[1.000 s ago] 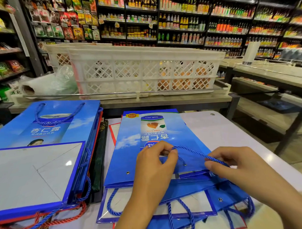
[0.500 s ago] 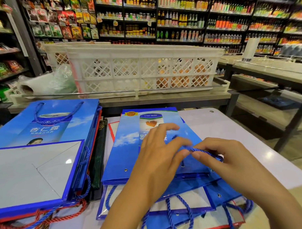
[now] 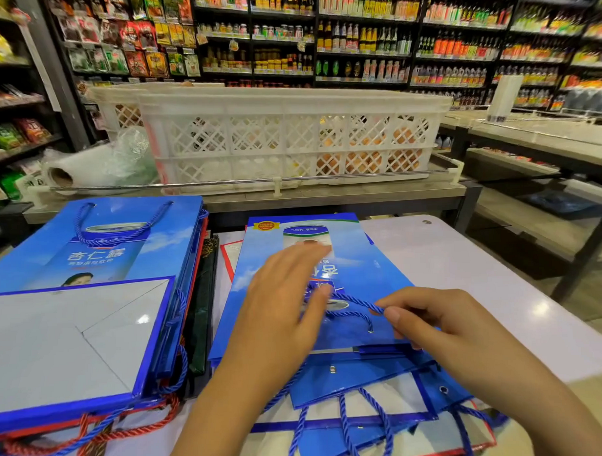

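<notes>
Currently: top bag (image 3: 369,263) lies flat on a pile of like bags (image 3: 359,379), mid-table (image 3: 447,263). Right hand (image 3: 442,321) pinches the rope handle (image 3: 355,298) between thumb and forefinger, close above the bag's face. Left hand (image 3: 288,296) lies spread on the bag, fingers straight, somewhat blurred. Judgement: bag is light glossy paper, stiff yet easily creased, likely to slide on the pile, so pin it with a flat palm. Rope is soft and limp; hold it near the eyelet.
</notes>
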`<state>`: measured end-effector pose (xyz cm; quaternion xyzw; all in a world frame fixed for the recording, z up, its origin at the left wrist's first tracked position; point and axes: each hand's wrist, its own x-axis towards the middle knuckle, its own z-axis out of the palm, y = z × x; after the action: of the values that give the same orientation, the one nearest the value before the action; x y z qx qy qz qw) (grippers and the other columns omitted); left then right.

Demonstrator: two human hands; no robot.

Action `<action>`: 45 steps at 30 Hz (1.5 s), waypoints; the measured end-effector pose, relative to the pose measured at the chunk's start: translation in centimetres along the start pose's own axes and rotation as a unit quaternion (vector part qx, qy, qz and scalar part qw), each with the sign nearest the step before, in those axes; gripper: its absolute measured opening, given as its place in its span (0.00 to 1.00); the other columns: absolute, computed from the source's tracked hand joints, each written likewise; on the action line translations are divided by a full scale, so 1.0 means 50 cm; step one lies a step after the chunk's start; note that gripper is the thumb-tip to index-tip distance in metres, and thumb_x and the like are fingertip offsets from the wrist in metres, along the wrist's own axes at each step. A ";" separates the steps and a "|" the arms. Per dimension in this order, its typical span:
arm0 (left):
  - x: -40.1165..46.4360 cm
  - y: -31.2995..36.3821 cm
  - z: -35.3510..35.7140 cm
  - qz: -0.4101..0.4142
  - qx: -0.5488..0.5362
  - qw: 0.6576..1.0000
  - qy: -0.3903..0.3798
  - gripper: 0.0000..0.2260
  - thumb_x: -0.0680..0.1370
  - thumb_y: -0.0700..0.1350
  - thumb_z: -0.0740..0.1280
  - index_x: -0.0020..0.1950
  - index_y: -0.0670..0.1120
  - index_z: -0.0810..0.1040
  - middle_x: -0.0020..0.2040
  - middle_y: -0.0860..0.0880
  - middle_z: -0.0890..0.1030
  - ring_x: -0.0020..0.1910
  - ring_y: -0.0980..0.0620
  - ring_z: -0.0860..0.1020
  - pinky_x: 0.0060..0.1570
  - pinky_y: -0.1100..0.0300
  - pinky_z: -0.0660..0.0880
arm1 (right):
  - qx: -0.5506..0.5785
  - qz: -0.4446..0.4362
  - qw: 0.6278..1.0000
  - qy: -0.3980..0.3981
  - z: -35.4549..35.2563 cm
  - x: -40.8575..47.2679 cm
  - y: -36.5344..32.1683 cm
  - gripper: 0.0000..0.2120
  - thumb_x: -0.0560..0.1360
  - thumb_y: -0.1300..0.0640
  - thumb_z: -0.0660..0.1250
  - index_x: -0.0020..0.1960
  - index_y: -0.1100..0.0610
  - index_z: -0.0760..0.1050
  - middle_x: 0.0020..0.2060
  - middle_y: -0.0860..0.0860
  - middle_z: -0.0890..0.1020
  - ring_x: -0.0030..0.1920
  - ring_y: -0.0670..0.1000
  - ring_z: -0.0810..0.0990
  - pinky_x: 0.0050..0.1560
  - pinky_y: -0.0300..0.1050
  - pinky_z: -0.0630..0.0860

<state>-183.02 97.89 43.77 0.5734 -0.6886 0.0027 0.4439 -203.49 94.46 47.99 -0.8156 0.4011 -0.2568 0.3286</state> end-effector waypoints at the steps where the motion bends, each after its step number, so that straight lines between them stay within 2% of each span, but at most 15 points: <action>1: -0.001 0.005 0.003 0.038 0.026 0.998 -0.033 0.18 0.80 0.55 0.56 0.68 0.53 0.71 0.65 0.58 0.73 0.68 0.60 0.65 0.70 0.65 0.54 | 0.004 -0.007 1.000 -0.002 0.004 0.001 -0.005 0.09 0.78 0.53 0.62 0.45 0.46 0.80 0.40 0.41 0.81 0.42 0.43 0.78 0.43 0.36 0.75; 3: 0.000 0.007 0.010 0.067 0.062 0.993 -0.077 0.17 0.79 0.56 0.54 0.61 0.54 0.76 0.57 0.57 0.80 0.61 0.60 0.70 0.71 0.56 0.55 | 0.017 -0.022 1.000 -0.011 0.010 0.004 -0.013 0.09 0.78 0.54 0.63 0.44 0.46 0.81 0.38 0.44 0.82 0.40 0.44 0.79 0.42 0.35 0.75; 5: 0.005 -0.002 0.008 0.067 0.079 0.992 -0.076 0.16 0.79 0.54 0.54 0.50 0.50 0.80 0.44 0.55 0.82 0.46 0.57 0.73 0.59 0.49 0.69 | 0.042 -0.019 0.999 -0.021 0.016 0.005 -0.017 0.09 0.77 0.56 0.64 0.45 0.46 0.81 0.38 0.46 0.82 0.38 0.43 0.79 0.40 0.34 0.75; 8: 0.013 -0.019 -0.006 0.039 0.066 0.995 -0.057 0.19 0.78 0.56 0.54 0.46 0.47 0.81 0.38 0.52 0.80 0.40 0.52 0.72 0.43 0.57 0.66 | 0.126 0.002 0.991 -0.043 0.024 0.008 -0.021 0.09 0.78 0.62 0.63 0.50 0.49 0.77 0.37 0.49 0.83 0.33 0.44 0.78 0.41 0.37 0.77; 12: 0.024 -0.028 -0.020 -0.033 0.063 0.995 -0.070 0.25 0.77 0.59 0.50 0.58 0.49 0.80 0.47 0.49 0.81 0.48 0.44 0.76 0.50 0.50 0.71 | 0.204 0.003 0.975 -0.086 0.040 0.017 -0.035 0.10 0.78 0.69 0.59 0.50 0.55 0.73 0.40 0.54 0.83 0.36 0.51 0.80 0.45 0.42 0.78; 16: -0.015 -0.038 -0.028 -0.126 0.050 0.990 -0.036 0.22 0.82 0.54 0.55 0.75 0.51 0.62 0.67 0.52 0.71 0.66 0.52 0.67 0.65 0.60 0.63 | 0.255 0.006 0.965 -0.059 0.067 0.029 -0.047 0.09 0.75 0.69 0.66 0.47 0.57 0.79 0.37 0.53 0.82 0.38 0.53 0.84 0.44 0.42 0.80; 18: -0.052 -0.047 -0.038 -0.152 0.073 0.985 -0.033 0.22 0.82 0.51 0.58 0.75 0.52 0.60 0.70 0.54 0.68 0.70 0.55 0.63 0.64 0.65 0.59 | 0.273 0.018 0.961 -0.045 0.080 0.034 -0.045 0.08 0.74 0.69 0.68 0.47 0.57 0.80 0.35 0.52 0.81 0.39 0.55 0.85 0.45 0.42 0.81; 22: -0.108 -0.064 -0.041 -0.189 0.047 0.978 -0.071 0.19 0.80 0.59 0.56 0.69 0.55 0.71 0.70 0.59 0.68 0.72 0.59 0.61 0.65 0.70 0.56 | 0.274 0.025 0.961 -0.040 0.103 0.043 -0.040 0.06 0.73 0.68 0.69 0.45 0.59 0.80 0.31 0.55 0.80 0.33 0.53 0.83 0.39 0.39 0.79; 24: -0.120 -0.068 -0.038 -0.197 0.033 0.976 -0.083 0.24 0.77 0.66 0.54 0.69 0.57 0.71 0.72 0.61 0.65 0.74 0.63 0.57 0.69 0.67 0.54 | 0.261 0.019 0.965 -0.026 0.110 0.048 -0.040 0.06 0.73 0.67 0.69 0.43 0.57 0.81 0.31 0.54 0.80 0.31 0.51 0.81 0.38 0.39 0.78; 27: -0.128 -0.074 -0.041 -0.190 0.016 0.980 -0.058 0.35 0.66 0.73 0.52 0.69 0.59 0.71 0.71 0.67 0.64 0.72 0.69 0.55 0.68 0.71 0.52 | 0.241 0.001 0.970 -0.003 0.113 0.062 -0.043 0.06 0.73 0.65 0.70 0.40 0.56 0.82 0.29 0.51 0.81 0.29 0.48 0.79 0.36 0.36 0.76; 30: -0.129 -0.072 -0.046 -0.166 -0.008 0.984 -0.064 0.32 0.65 0.69 0.56 0.69 0.62 0.68 0.69 0.72 0.61 0.70 0.75 0.52 0.64 0.79 0.50 | 0.237 -0.005 0.971 0.026 0.115 0.085 -0.044 0.04 0.73 0.66 0.70 0.41 0.59 0.82 0.28 0.50 0.82 0.29 0.46 0.80 0.35 0.31 0.74; 34: -0.128 -0.066 -0.037 -0.159 -0.047 0.985 -0.055 0.25 0.68 0.64 0.58 0.65 0.67 0.66 0.67 0.72 0.64 0.69 0.74 0.57 0.69 0.71 0.56 | 0.255 0.004 0.967 0.016 0.128 0.108 -0.043 0.06 0.74 0.65 0.69 0.45 0.55 0.82 0.34 0.51 0.85 0.36 0.46 0.84 0.41 0.33 0.77; 37: -0.127 -0.064 -0.028 -0.156 -0.049 0.985 -0.060 0.23 0.69 0.65 0.56 0.64 0.69 0.64 0.66 0.75 0.61 0.69 0.76 0.55 0.64 0.81 0.52 | 0.252 -0.003 0.968 -0.016 0.144 0.105 -0.036 0.08 0.74 0.65 0.69 0.49 0.54 0.82 0.38 0.50 0.85 0.42 0.48 0.85 0.47 0.37 0.79; 41: -0.132 -0.066 -0.022 -0.153 -0.033 0.986 -0.050 0.25 0.70 0.64 0.53 0.67 0.64 0.67 0.66 0.73 0.62 0.70 0.75 0.54 0.62 0.82 0.50 | 0.248 -0.009 0.969 -0.002 0.165 0.100 -0.022 0.09 0.73 0.66 0.70 0.46 0.53 0.82 0.34 0.52 0.85 0.37 0.47 0.84 0.46 0.34 0.78; 45: -0.135 -0.063 -0.018 -0.143 -0.026 0.989 -0.035 0.25 0.72 0.62 0.52 0.68 0.60 0.69 0.66 0.73 0.64 0.70 0.74 0.56 0.63 0.81 0.51 | 0.208 -0.022 0.975 0.072 0.188 0.101 -0.009 0.10 0.71 0.65 0.72 0.43 0.50 0.79 0.32 0.51 0.82 0.34 0.46 0.82 0.41 0.34 0.77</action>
<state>-180.31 102.58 38.57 0.6542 -0.6144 -0.0991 0.4298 -194.09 93.59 42.98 -0.7171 0.3433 -0.4001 0.4558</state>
